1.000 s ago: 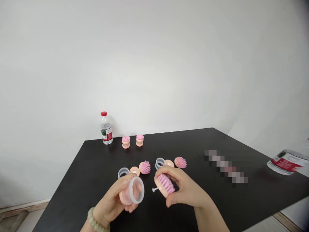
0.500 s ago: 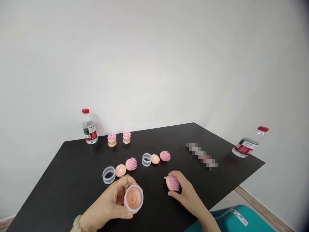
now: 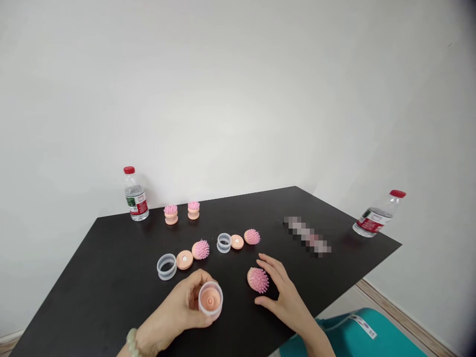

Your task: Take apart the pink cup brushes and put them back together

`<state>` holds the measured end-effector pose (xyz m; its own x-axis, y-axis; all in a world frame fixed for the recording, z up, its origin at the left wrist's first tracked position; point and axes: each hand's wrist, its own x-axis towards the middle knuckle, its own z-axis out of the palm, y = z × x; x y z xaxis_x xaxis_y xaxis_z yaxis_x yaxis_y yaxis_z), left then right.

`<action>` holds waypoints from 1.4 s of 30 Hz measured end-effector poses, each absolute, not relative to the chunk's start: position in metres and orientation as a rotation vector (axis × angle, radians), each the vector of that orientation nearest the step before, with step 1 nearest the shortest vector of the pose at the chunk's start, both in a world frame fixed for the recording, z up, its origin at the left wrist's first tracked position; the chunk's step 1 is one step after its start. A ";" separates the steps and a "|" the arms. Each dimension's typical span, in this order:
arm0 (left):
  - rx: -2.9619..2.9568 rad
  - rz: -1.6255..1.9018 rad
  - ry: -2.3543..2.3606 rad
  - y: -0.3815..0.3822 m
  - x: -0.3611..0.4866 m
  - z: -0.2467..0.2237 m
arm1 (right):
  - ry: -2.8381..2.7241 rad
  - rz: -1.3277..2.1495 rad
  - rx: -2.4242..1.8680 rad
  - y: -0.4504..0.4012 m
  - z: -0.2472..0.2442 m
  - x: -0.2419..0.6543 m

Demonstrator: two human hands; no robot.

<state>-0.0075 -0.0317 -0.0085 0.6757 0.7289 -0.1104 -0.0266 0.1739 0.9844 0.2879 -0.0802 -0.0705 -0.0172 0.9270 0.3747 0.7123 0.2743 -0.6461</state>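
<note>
My left hand (image 3: 182, 307) grips a translucent cup (image 3: 210, 299) with a peach-coloured piece inside it, its mouth tilted up towards me. On the black table a pink-bristled brush head (image 3: 258, 280) with a peach base lies on its side. Around it, thumb and fingers apart, is my right hand (image 3: 284, 292), just above the table. Beyond my hands lie two similar sets: a translucent ring (image 3: 166, 267), a peach disc (image 3: 184, 260) and a brush head (image 3: 201, 250) on the left; a ring (image 3: 224, 243), a disc (image 3: 237, 242) and a brush head (image 3: 252, 236) nearer the middle.
Two assembled brushes (image 3: 171, 214) stand bristles up at the back of the table (image 3: 122, 277). Water bottles with red caps stand at the back left (image 3: 136, 196) and right edge (image 3: 377, 215). A blurred-out strip (image 3: 307, 236) lies on the right. A teal seat (image 3: 364, 337) is below.
My right hand has let go of the brush head, which now rests on the table with its bristles turned more towards me. My left hand has shifted slightly right with the cup.
</note>
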 end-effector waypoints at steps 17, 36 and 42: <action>1.211 0.655 0.516 -0.038 -0.005 -0.007 | -1.543 0.445 -1.134 -0.097 -0.084 0.162; 1.580 0.679 0.936 -0.036 0.004 -0.012 | -1.587 0.238 -1.074 -0.101 -0.086 0.166; 1.455 0.638 0.897 -0.038 0.005 -0.011 | -1.619 0.052 -1.033 -0.101 -0.076 0.159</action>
